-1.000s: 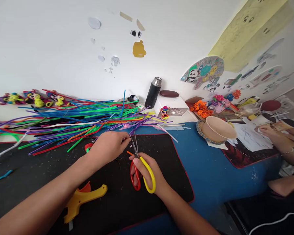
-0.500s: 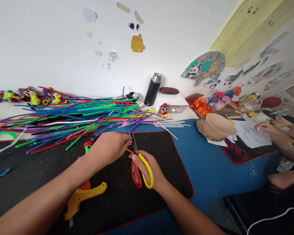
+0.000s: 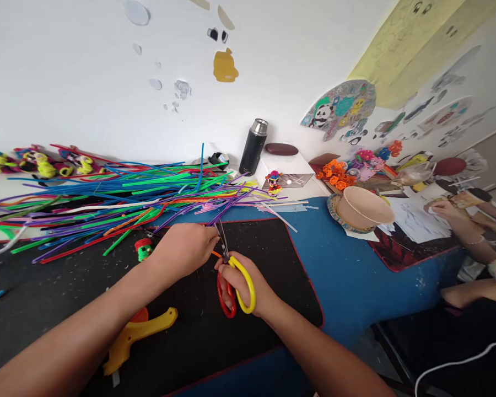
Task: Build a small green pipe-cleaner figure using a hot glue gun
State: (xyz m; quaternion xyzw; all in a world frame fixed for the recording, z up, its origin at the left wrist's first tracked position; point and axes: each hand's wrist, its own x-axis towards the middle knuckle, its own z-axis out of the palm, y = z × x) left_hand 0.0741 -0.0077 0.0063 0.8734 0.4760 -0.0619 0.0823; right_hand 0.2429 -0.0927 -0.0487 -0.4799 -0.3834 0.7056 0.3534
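Observation:
My right hand point(image 3: 252, 284) grips a pair of scissors point(image 3: 248, 286) with one red and one yellow handle loop, the blades pointing away from me and slightly parted. Close to the blades, the fingers of my left hand point(image 3: 190, 248) are pinched together; whatever they hold is too small to make out. A short orange stem point(image 3: 216, 253) sticks out beside my right fingertips, its other end hidden. Behind my left hand stands a small green and red figure point(image 3: 144, 250), partly covered by the wrist. Both hands are above a black mat point(image 3: 273, 275).
A heap of coloured pipe cleaners point(image 3: 119, 204) lies along the wall. A yellow tape dispenser point(image 3: 140, 336) is below my left forearm. Further back stand a black flask point(image 3: 253, 149) and a small doll point(image 3: 274, 183). At right are a beige bowl point(image 3: 366, 209) and another person's arm point(image 3: 458, 220).
The view has shifted slightly, so the surroundings sit a little further left. Both hands and the scissors keep nearly the same pose, and more of the green and red figure shows.

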